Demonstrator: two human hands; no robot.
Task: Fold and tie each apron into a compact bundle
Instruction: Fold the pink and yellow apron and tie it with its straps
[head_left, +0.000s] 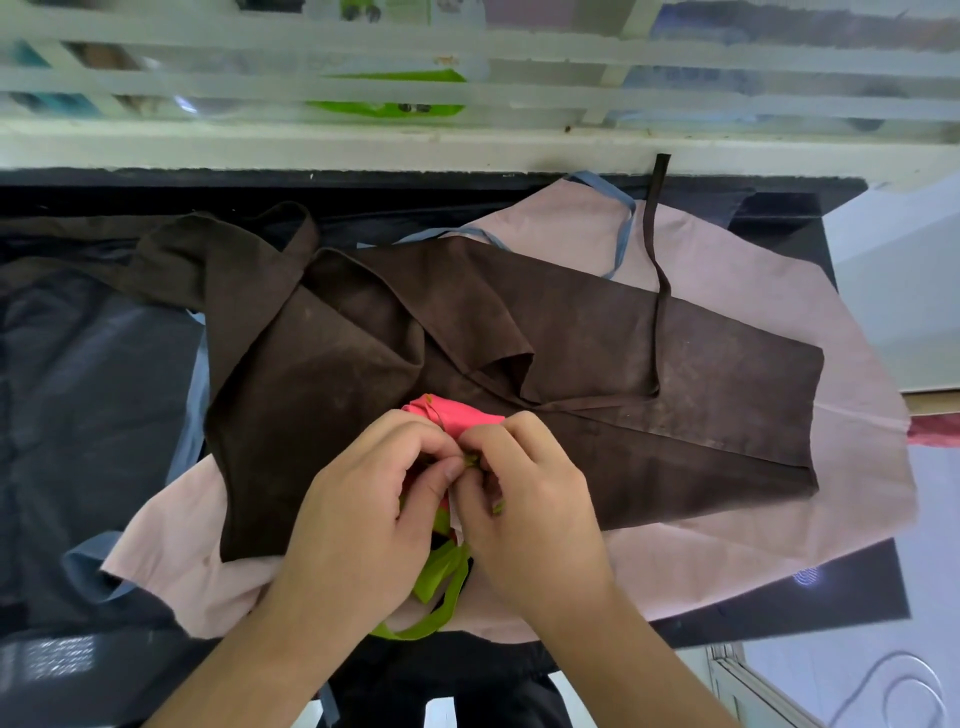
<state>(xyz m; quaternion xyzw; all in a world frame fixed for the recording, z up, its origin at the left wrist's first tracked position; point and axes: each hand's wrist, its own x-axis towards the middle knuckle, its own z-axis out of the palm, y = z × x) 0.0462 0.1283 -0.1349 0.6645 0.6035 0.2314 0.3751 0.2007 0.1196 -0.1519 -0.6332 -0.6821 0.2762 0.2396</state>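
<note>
Both hands, left hand (363, 499) and right hand (524, 499), pinch lime-green fabric ties (441, 577) on the folded red cloth apron bundle (457, 418), atop the spread dark-brown cloth apron (623, 364). Risk: slack ties while knotting could let the bundle unroll.

A dark, glossy counter (88, 395) fills the lower view and reflects pale light near its front left corner. Along its far edge runs a white painted sill (363, 148), scuffed and marked. Above the sill, white horizontal window bars (519, 57) cross a blurred view with bright green shapes (387, 98) behind them. To the right lies a pale floor (883, 670), with a thin light cable (904, 691) looped across it.
</note>
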